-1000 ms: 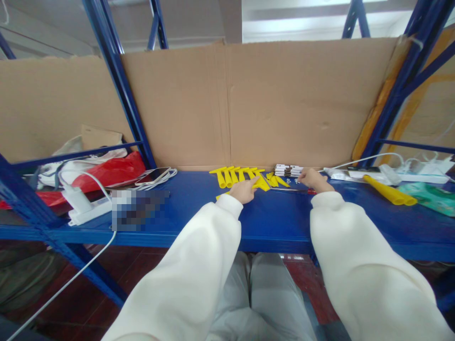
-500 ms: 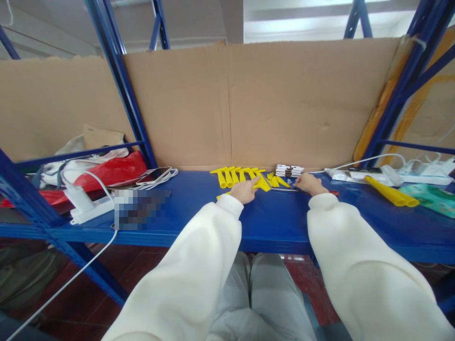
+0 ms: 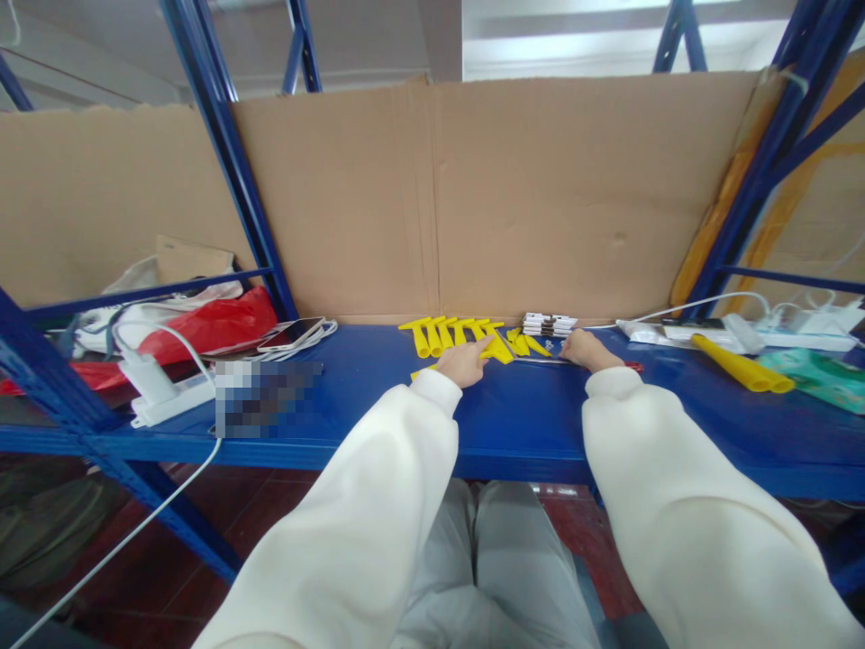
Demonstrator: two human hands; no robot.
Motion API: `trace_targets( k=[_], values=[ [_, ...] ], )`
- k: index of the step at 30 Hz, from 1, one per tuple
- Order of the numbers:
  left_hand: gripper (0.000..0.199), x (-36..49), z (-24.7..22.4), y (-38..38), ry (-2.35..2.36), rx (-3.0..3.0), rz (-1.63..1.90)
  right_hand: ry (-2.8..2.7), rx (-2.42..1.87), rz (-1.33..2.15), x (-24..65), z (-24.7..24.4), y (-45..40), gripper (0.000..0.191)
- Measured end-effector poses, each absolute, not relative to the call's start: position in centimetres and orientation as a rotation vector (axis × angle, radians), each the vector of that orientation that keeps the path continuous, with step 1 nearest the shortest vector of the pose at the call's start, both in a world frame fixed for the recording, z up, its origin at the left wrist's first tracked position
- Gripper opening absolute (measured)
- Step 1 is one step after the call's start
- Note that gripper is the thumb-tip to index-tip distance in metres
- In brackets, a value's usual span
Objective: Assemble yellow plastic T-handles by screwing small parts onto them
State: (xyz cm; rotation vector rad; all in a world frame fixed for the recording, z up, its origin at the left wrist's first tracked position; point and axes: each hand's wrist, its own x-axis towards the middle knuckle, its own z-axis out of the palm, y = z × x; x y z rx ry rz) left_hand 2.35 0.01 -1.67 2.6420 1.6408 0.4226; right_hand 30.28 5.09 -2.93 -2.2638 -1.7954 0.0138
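Note:
My left hand [image 3: 462, 363] is closed around a yellow T-shaped plastic handle [image 3: 498, 350], whose tail end pokes out left of the wrist. Just behind it, several like yellow T-shaped pieces lie in a row [image 3: 447, 335]. My right hand [image 3: 585, 350] rests low over the shelf with its fingers pinched together; what they hold is hidden. A thin grey strip [image 3: 537, 361] runs between the yellow handle and the right fingers. Small yellow pieces [image 3: 519, 343], tiny light bits [image 3: 550, 345] and a stack of white pieces with dark bands [image 3: 549, 324] lie between the hands. Something red [image 3: 633, 367] shows beside the right wrist.
A cardboard sheet [image 3: 541, 198] stands behind the blue shelf [image 3: 378, 406]. To the right lie yellow tubes [image 3: 740, 368], a green packet [image 3: 814, 374] and a power strip [image 3: 804, 338]. Left are a phone [image 3: 292, 333], a white power strip [image 3: 176, 401] and a red bag [image 3: 216, 324].
Both hands keep nearly the same places and grips. The whole view has shifted very slightly.

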Motion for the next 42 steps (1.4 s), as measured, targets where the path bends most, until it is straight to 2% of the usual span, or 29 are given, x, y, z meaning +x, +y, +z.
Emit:
trace_targets(
  k=[4, 10, 15, 17, 19, 21, 25, 29, 36, 42],
  values=[
    [0.061, 2.4, -1.7, -0.1, 1.650, 2.652, 0.430, -1.816, -2.277, -0.021, 29.9, -2.9, 4.7, 0.038],
    [0.060, 2.3, -1.7, 0.1, 1.640, 2.605, 0.507, -1.789, -2.360, -0.023, 28.8, -2.0, 3.3, 0.040],
    [0.060, 2.6, -1.0, 1.4, 1.492, 2.379, 0.868, -1.765, -2.309, -0.056, 28.1, -1.5, 3.0, 0.037],
    [0.050, 2.9, -0.4, 1.8, 1.289, 2.184, 1.070, -1.766, -2.263, -0.086, 27.9, -1.3, 3.2, 0.035],
    [0.032, 3.4, 0.4, 2.0, 1.191, 1.879, 1.157, -1.760, -2.226, -0.098, 27.7, -1.3, 3.4, 0.032],
    [0.016, 3.7, 1.0, 1.8, 1.101, 1.594, 1.163, -1.755, -2.200, -0.099, 27.6, -1.3, 3.5, 0.028],
    [0.030, 4.3, 1.5, 1.4, 0.967, 1.232, 1.138, -1.753, -2.153, -0.117, 27.5, -1.3, 3.5, 0.024],
    [0.033, 4.3, 1.3, 1.2, 0.964, 1.072, 1.091, -1.730, -2.056, -0.059, 27.4, -1.5, 3.9, 0.021],
    [0.028, 3.6, 0.7, 1.3, 1.006, 1.059, 0.982, -1.678, -1.721, 0.108, 26.1, -2.1, 4.9, 0.015],
    [0.015, 4.0, -0.2, 1.4, 1.100, 1.276, 0.823, -1.636, -1.221, 0.444, 23.7, -2.6, 5.1, 0.016]
  ],
)
